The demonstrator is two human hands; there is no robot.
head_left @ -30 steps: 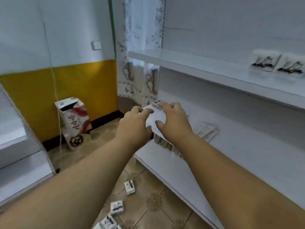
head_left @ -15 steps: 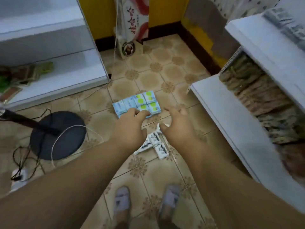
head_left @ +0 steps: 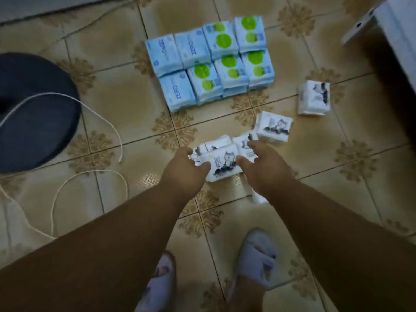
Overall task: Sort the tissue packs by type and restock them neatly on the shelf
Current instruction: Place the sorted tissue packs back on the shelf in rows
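1. Dark round base (head_left: 33,113), far left edge of frame, lying on tiled floor (head_left: 126,97); cut off by frame.
2. White cord (head_left: 102,119), left-centre, looping over the base & trailing down across tiles to lower left.
3. Blue tissue packs (head_left: 171,54), upper centre, sitting flat in 2 rows; "ZERO" print showing on left 3 packs.
4. Green-dot tissue packs (head_left: 227,66), upper centre, touching the blue ones on their right side, same block; some looking stacked 2 high, count unclear.
5. Left hand (head_left: 183,171), centre of frame, hanging over left end of the white pile; fingers loosely curled, thumb reaching toward top pack, gripping nothing. Whether it is touching the pack: can't tell.
6. White cat-print tissue packs (head_left: 225,163), centre, lying in a loose overlapping pile between the 2 hands, just below the blue/green block.
7. Right hand (head_left: 262,170), centre-right, fingers spread & relaxed over right end of pile, not closing on anything; contact w/ packs unclear.
8. Second cat-print pack (head_left: 274,129), right of centre, lying flat, touching the pile's upper right.
9. Lone cat-print pack (head_left: 314,97), upper right, sitting apart from the rest.
10. White shelf corner (head_left: 382,25), top right corner, partly out of frame.
11. Slippers (head_left: 256,257), bottom centre, on person's feet.
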